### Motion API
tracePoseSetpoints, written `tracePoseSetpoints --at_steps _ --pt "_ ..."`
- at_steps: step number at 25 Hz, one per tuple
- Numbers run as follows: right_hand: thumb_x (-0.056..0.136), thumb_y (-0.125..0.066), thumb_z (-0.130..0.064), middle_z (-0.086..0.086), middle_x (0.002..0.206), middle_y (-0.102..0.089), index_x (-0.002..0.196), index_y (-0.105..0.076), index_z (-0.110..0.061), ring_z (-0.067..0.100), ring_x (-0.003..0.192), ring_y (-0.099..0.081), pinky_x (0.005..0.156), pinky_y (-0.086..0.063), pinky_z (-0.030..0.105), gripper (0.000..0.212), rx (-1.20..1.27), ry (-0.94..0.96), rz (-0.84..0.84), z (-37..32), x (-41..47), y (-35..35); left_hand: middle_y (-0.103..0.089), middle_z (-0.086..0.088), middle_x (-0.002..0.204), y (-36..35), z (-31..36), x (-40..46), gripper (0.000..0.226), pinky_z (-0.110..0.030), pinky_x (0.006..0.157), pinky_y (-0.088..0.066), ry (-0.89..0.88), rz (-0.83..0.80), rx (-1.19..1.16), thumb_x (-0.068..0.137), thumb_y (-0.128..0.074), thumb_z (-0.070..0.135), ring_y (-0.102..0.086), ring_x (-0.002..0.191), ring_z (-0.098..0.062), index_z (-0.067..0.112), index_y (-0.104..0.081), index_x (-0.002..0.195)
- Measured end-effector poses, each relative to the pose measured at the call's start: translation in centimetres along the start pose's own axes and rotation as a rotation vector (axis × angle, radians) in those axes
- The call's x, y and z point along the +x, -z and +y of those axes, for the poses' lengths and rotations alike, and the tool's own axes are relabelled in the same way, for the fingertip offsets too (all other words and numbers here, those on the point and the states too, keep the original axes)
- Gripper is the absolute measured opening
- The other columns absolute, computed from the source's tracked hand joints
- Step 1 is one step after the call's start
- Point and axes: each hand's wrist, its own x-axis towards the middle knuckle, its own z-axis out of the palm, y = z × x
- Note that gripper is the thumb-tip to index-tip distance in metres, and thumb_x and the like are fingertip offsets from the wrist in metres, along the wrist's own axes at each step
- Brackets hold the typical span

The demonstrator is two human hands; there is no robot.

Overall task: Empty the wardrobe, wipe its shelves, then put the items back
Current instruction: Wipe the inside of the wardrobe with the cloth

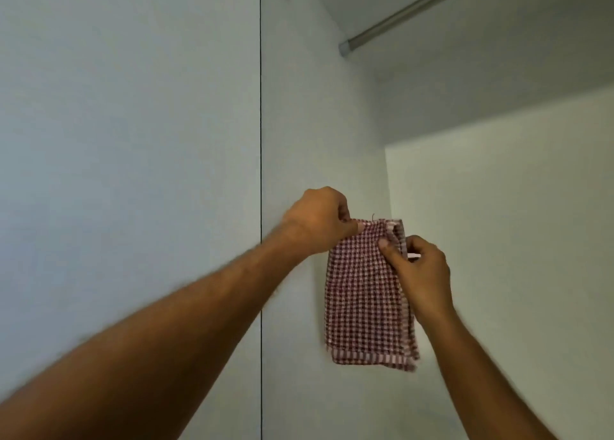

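Cloth: red-and-white checked cloth (pixel 365 293) hangs in the air in front of the wardrobe's pale inner wall (pixel 315 107), folded to a narrow panel, apart from any shelf
Long axis: runs top to bottom, upper edge level between the two hands, hemmed lower edge hanging free below them
Left hand: left hand (pixel 319 220) sits at the upper left corner, fingers curled, pinching the top edge
Right hand: right hand (pixel 422 273) holds the right-hand side a little lower, thumb lying on the front face, the other fingers wrapped behind the folded edge
Which is nearer: both touch the cloth; the left is higher and reaches further up, the right is lower and carries the fold
Direction from the hands: the bulk of the cloth lies below and between them
Surroundings: closed door panel (pixel 133 174) to the left of a dark vertical seam, bare hanging rail (pixel 408 11) up at the right, lighter back panel (pixel 515 223) behind the right hand
Stage, as I judge it: the compartment looks emptied, wiping is the step in hand
Next move turns on: bringing the flat face against a surface, probably with the right hand pressing while the left lets go
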Motion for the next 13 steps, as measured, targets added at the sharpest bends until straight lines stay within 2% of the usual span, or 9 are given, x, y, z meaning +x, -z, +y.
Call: tracePoseSetpoints --at_steps 2,3,5,7,8,10,13 --pt "0.087 -0.07 -0.05 0.008 0.109 -0.063 0.108 -0.071 -0.015 0.024 0.097 -0.061 0.082 -0.046 0.028 0.04 -0.165 0.13 0.198 -1.3 4.3 -2.4 -0.067 0.0 0.093 1.8 0.7 3.9 0.023 -0.032 0.078 -0.057 -0.025 0.072 0.136 0.088 -0.075 0.038 -0.065 0.082 -0.017 0.017 -0.067 0.092" --pt "0.09 -0.068 -0.047 0.009 0.107 -0.066 0.11 -0.07 -0.014 0.021 0.09 -0.059 0.077 -0.042 0.027 0.039 -0.195 0.165 0.244 -2.6 5.9 -3.5 -0.069 -0.002 0.094 3.0 0.8 5.2 0.022 -0.034 0.079 -0.059 -0.022 0.099 0.184 0.089 -0.074 0.036 -0.067 0.08 -0.018 0.015 -0.068 0.093" --pt "0.093 -0.066 -0.04 0.006 0.097 -0.073 0.111 -0.067 -0.016 0.015 0.075 -0.054 0.073 -0.042 0.026 0.03 -0.085 0.194 0.251 -4.9 8.9 -6.3 -0.072 -0.005 0.092 5.4 0.7 8.0 0.021 -0.036 0.08 -0.06 0.006 0.179 0.309 0.09 -0.074 0.033 -0.069 0.079 -0.021 0.013 -0.069 0.093" --pt "0.094 -0.067 -0.035 0.002 0.086 -0.072 0.12 -0.057 -0.019 0.014 0.069 -0.059 0.074 -0.053 0.033 0.031 0.173 0.233 0.221 -6.5 10.4 -9.5 -0.071 -0.008 0.099 7.6 0.3 10.1 0.024 -0.037 0.083 -0.059 0.036 0.296 0.449 0.09 -0.073 0.033 -0.068 0.086 -0.023 0.01 -0.071 0.097" --pt "0.094 -0.067 -0.035 -0.001 0.087 -0.071 0.124 -0.052 -0.022 0.016 0.072 -0.063 0.075 -0.056 0.036 0.036 0.275 0.292 0.204 -6.8 10.2 -11.3 -0.071 -0.008 0.102 8.6 -0.2 10.8 0.024 -0.036 0.083 -0.058 0.051 0.332 0.496 0.09 -0.073 0.032 -0.067 0.089 -0.024 0.01 -0.071 0.099" --pt "0.094 -0.064 -0.039 -0.002 0.109 -0.069 0.13 -0.05 -0.023 0.015 0.097 -0.065 0.087 -0.053 0.032 0.042 0.342 0.484 0.154 -6.8 8.2 -14.0 -0.07 -0.009 0.105 9.8 -0.8 11.6 0.024 -0.032 0.08 -0.055 0.062 0.352 0.55 0.091 -0.072 0.031 -0.066 0.092 -0.024 0.008 -0.071 0.1" --pt "0.099 -0.045 -0.048 -0.002 0.141 -0.055 0.139 -0.052 -0.019 0.012 0.131 -0.048 0.112 -0.036 0.03 0.051 0.286 0.735 0.055 -6.3 7.3 -16.2 -0.068 -0.007 0.109 11.2 -0.2 11.8 0.026 -0.033 0.083 -0.054 -0.025 0.403 0.629 0.094 -0.069 0.034 -0.064 0.094 -0.021 0.011 -0.066 0.107"
